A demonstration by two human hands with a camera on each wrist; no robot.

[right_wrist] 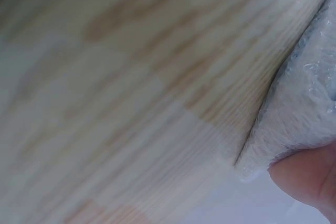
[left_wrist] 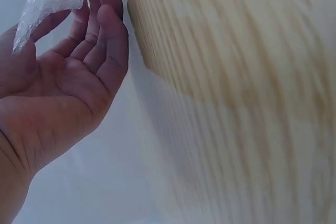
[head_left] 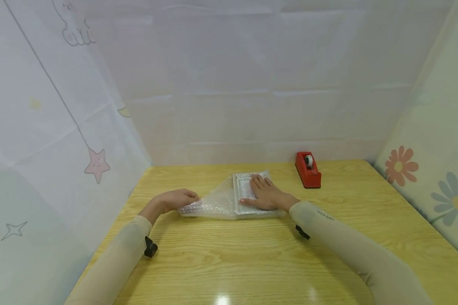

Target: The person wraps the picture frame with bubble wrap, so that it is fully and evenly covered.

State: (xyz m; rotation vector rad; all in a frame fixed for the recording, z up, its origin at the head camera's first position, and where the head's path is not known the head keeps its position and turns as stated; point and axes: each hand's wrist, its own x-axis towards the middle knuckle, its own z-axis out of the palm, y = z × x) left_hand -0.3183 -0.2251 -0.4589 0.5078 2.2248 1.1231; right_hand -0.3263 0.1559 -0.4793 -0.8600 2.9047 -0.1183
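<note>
A white rectangular picture frame (head_left: 237,195) lies on the table with bubble wrap (head_left: 216,205) about it. From the frame's left side the wrap stretches out and narrows toward my left hand (head_left: 177,199). That hand pinches the wrap's end between thumb and index finger; in the left wrist view the other fingers of the hand (left_wrist: 79,72) curve loosely, clear of the wrap. My right hand (head_left: 266,196) rests on top of the frame with its fingers spread, covering part of it. At the right wrist view's edge, part of that hand (right_wrist: 307,177) touches the bubble wrap (right_wrist: 299,108).
Behind and to the right of the frame stands a red tape dispenser (head_left: 308,171) with a roll in it. The wooden table (head_left: 229,258) meets a hung white sheet (head_left: 229,106) at its back, with printed sheets on both sides.
</note>
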